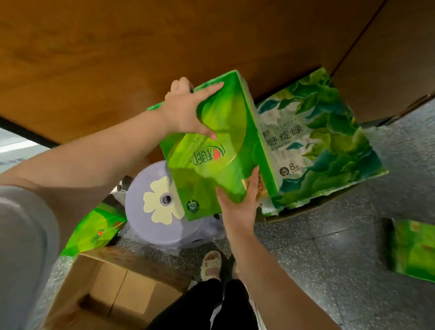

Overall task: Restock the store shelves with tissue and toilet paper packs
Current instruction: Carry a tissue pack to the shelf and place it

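— What is that person holding?

— A green pack (219,150), up in the air, tilted. The left hand (186,114) grips its top, thumb on the front and fingers (178,85) curled over the far edge. The right hand (239,205) holds the bottom corner, fingers up the side.

— What is next to it?

— A leafy pack (321,141) just beside it, in a torn box. Below sits a purple roll (158,204). Another green pack (98,231) leans by an open box (113,284) on the floor (344,255).
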